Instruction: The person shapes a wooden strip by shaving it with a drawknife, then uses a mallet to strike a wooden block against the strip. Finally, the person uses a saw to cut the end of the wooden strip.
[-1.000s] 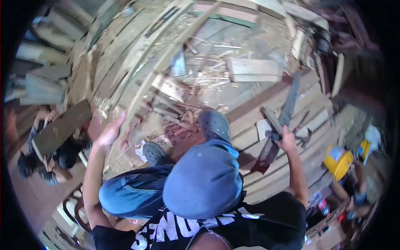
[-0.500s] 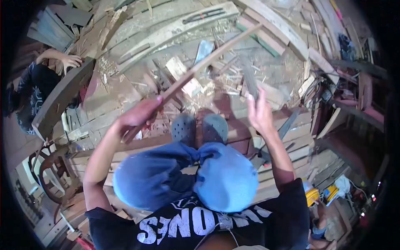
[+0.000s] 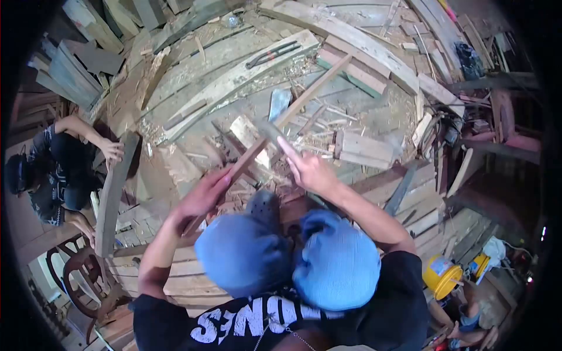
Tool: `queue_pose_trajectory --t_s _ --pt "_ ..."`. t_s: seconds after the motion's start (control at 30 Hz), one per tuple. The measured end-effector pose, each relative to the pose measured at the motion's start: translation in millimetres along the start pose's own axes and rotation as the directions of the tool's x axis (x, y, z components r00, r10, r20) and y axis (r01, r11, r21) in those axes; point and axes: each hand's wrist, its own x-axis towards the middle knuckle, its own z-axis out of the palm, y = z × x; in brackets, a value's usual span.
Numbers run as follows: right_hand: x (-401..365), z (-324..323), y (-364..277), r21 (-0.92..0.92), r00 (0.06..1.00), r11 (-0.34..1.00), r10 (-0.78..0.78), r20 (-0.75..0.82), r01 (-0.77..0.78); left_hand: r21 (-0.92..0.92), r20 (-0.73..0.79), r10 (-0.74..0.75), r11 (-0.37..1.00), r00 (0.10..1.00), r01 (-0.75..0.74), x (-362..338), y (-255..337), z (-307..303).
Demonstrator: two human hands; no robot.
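A long, narrow wooden strip (image 3: 310, 95) slants from my lap area up to the right across the work area. My left hand (image 3: 206, 193) is closed around its lower part. In my right hand (image 3: 314, 171) is a flat grey tool (image 3: 268, 130), smeared by motion; its exact kind is unclear. The tool overlaps the strip's middle in this view, just beyond my left hand. Below the strip lie a pale wood block (image 3: 244, 128) and scattered chips. A shiny bluish metal piece (image 3: 280, 104) lies beyond the strip.
At left, another person's hand (image 3: 111, 151) steadies a thick board (image 3: 116, 193). Pliers (image 3: 272, 54) rest on a curved plank (image 3: 228, 79). A long dark blade (image 3: 401, 190) lies at right. Yellow buckets (image 3: 440, 277) stand at lower right, near another person's limbs.
My right hand has swung left with the grey tool, bringing it over the strip. My knees have shifted right. At left, the other person's board has turned more upright.
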Motion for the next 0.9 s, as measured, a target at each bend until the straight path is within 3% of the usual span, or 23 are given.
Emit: queue_pose_trajectory --t_s 0.07,0.13,0.17,0.2,0.23,0.27,0.3,0.33,0.37,0.4,0.43,0.47,0.5,0.53,0.57,0.6,0.67,0.73,0.77,0.9 --pt "5.7 0.0 33.0 -0.059 0.998 0.996 -0.063 0.028 0.065 0.007 -0.019 0.004 1.000 1.000 -0.004 3.9 -6.8 6.2" --pt "37.1 -14.6 79.0 -0.085 0.984 0.994 0.050 -0.173 -0.065 -0.034 -0.023 -0.059 0.998 0.998 0.059 6.8 -7.2 11.5" --pt "48.5 -7.3 126.2 -0.065 0.985 0.995 0.063 -0.163 -0.075 -0.113 0.004 -0.057 0.992 0.998 0.057 5.7 -6.2 15.2" --pt "52.9 12.4 186.5 -0.040 0.933 0.946 0.309 -0.182 -0.321 -0.116 0.013 -0.089 0.989 0.996 0.090 3.2 -7.2 20.7" --pt "46.4 29.2 216.6 -0.020 0.824 0.837 0.534 -0.190 -0.547 -0.152 0.000 -0.118 0.981 0.993 0.117 -0.5 -8.2 26.8" --pt "41.7 28.6 201.8 -0.014 0.824 0.837 0.535 -0.187 -0.547 -0.181 -0.026 -0.123 0.977 0.992 0.116 2.5 -3.6 26.5" --pt "39.7 17.5 166.5 -0.055 0.955 0.955 0.286 -0.084 -0.291 -0.195 -0.048 -0.125 0.974 0.991 0.114 7.0 3.3 31.4" --pt "26.5 3.9 119.6 -0.064 0.999 0.997 0.035 0.022 -0.033 -0.179 -0.058 -0.172 0.971 0.983 0.159 3.0 5.8 36.5" --pt "24.4 -12.6 94.1 -0.048 0.970 0.974 -0.214 0.118 0.221 -0.156 -0.064 -0.214 0.967 0.975 0.202 1.4 8.1 37.7" --pt "41.0 -36.2 104.8 -0.043 0.969 0.974 -0.214 0.121 0.220 -0.159 -0.063 -0.220 0.965 0.974 0.208 1.1 8.3 38.9" --pt "68.5 -60.3 130.9 0.055 0.988 0.989 0.133 0.080 -0.138 -0.161 -0.030 -0.180 0.972 0.983 0.173 1.9 8.2 35.4" --pt "79.7 -70.2 146.9 0.156 0.879 0.865 0.470 0.084 -0.477 -0.171 0.011 -0.143 0.975 0.990 0.143 3.2 6.7 35.4" --pt "69.9 -54.5 150.1 0.160 0.874 0.860 0.476 0.096 -0.485 -0.156 0.009 -0.147 0.977 0.989 0.146 1.1 8.5 36.6" --pt "57.1 -30.2 153.4 0.070 0.968 0.967 0.248 -0.033 -0.246 -0.155 0.013 -0.154 0.976 0.988 0.154 0.3 9.1 35.4" --pt "52.7 -18.9 153.9 -0.065 0.990 0.998 -0.030 -0.137 0.021 -0.153 -0.007 -0.123 0.981 0.992 0.121 3.8 9.1 35.1" --pt "40.2 -20.2 120.2 0.246 0.967 0.942 -0.193 -0.163 0.230 -0.154 -0.016 -0.114 0.982 0.993 0.110 0.1 7.5 39.3" --pt "49.1 -35.0 148.6 -0.084 0.970 0.967 -0.242 -0.012 0.240 -0.220 -0.051 -0.195 0.959 0.979 0.180 -2.3 10.6 46.7" --pt "48.1 -42.5 158.3 -0.075 0.983 0.980 -0.183 0.003 0.183 -0.162 -0.006 -0.153 0.975 0.988 0.150 -4.2 27.7 43.9" --pt "41.1 -42.6 157.1 -0.045 0.993 0.992 -0.115 0.033 0.116 -0.217 0.038 -0.167 0.961 0.985 0.171 -8.0 22.6 40.7" --pt "29.8 -42.7 162.5 0.061 0.978 0.989 0.124 0.168 -0.135 -0.141 -0.025 -0.264 0.956 0.964 0.258 -14.5 18.4 42.8"
